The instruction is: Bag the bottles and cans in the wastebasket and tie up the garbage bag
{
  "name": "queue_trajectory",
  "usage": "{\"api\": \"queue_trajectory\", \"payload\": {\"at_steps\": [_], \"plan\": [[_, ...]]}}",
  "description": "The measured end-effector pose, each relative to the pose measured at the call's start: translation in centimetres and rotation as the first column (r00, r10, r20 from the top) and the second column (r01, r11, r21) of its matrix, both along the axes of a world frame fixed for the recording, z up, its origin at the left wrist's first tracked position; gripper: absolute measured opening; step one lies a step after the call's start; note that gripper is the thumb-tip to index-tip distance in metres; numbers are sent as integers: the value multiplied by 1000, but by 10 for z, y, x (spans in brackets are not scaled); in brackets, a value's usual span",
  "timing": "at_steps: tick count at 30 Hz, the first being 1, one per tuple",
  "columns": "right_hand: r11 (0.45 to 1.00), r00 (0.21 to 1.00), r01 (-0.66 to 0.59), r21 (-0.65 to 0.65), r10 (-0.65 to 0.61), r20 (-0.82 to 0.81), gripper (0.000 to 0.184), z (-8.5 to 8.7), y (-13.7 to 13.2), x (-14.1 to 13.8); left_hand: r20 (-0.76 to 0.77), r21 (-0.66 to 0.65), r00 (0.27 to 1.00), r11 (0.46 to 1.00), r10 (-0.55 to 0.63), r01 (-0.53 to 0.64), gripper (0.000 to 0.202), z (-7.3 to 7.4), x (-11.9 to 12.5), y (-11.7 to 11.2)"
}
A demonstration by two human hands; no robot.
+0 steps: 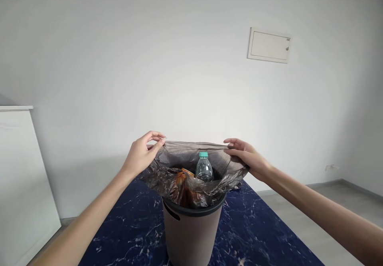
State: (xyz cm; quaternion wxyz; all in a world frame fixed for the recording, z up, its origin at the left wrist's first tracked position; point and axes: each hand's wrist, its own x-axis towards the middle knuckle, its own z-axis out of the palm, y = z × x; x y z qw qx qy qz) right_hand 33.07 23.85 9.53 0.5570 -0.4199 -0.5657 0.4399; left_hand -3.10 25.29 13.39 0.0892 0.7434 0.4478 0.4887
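Note:
A brown trash can (191, 234) with a dark rim stands upright, lined with a thin dark garbage bag (233, 182). The bag's mouth is raised above the rim, its far edge stretched between my hands. My left hand (146, 150) pinches that edge at the left, thumb against fingers. At the right, my right hand (243, 156) grips the same edge between thumb and fingers. Inside the bag, a clear plastic bottle (204, 169) with a teal cap pokes up. Next to it lies something orange (188, 172), mostly hidden by the bag.
Under the can is a table with a dark blue marbled top (131, 222). A white cabinet (24, 178) stands at the left. On the pale wall behind hangs a flat panel door (269, 45). Grey floor (299, 202) shows at the right.

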Motion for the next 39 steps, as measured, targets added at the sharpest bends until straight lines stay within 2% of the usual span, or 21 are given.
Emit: {"api": "queue_trajectory", "payload": {"at_steps": [3, 7, 9, 11, 15, 18, 20, 23, 26, 29, 31, 34, 36, 39], "plan": [[975, 995, 96, 200, -100, 8, 57, 3, -7, 0, 69, 154, 996, 986, 52, -62, 39, -3, 5, -9], [881, 956, 122, 458, -228, 184, 45, 3, -23, 6, 27, 400, 993, 909, 116, -117, 28, -10, 1, -21], [869, 932, 86, 488, -243, 269, 41, 1, -34, 11, -23, 463, 991, 880, 129, -104, 26, -16, -7, -25], [873, 902, 54, 484, -251, 352, 39, -1, -44, 17, -64, 471, 988, 877, 138, -92, 26, -21, -17, -28], [916, 846, 13, 402, -224, 484, 40, -4, -60, 30, -117, 336, 983, 937, 142, -95, 33, -30, -37, -34], [955, 828, -22, 295, -148, 541, 45, -5, -66, 37, -153, 131, 982, 987, 110, -90, 49, -33, -47, -37], [970, 805, -52, 236, -99, 585, 47, -5, -70, 39, -181, -10, 979, 995, 93, -97, 58, -34, -50, -38], [979, 741, -101, 176, -44, 670, 51, -4, -76, 36, -221, -235, 975, 968, 33, -86, 67, -34, -53, -41], [982, 643, -147, 121, 2, 766, 58, -3, -82, 31, -189, -456, 977, 890, -101, 4, 72, -33, -53, -48], [981, 583, -154, 116, -5, 813, 54, -4, -84, 28, -56, -536, 987, 838, -149, 97, 76, -30, -54, -57], [984, 630, -162, 80, 41, 775, 53, -2, -84, 30, 46, -522, 988, 840, -146, 148, 72, -27, -54, -62], [979, 774, -203, -24, 175, 609, 66, 4, -84, 36, 204, -467, 968, 854, -149, 230, 63, -21, -50, -67], [983, 838, -181, -32, 171, 518, 69, 11, -85, 40, 306, -426, 941, 864, -143, 269, 58, -17, -44, -68], [994, 887, -109, 13, 91, 454, 62, 21, -88, 40, 440, -368, 890, 882, -115, 295, 54, -12, -34, -70]]}}
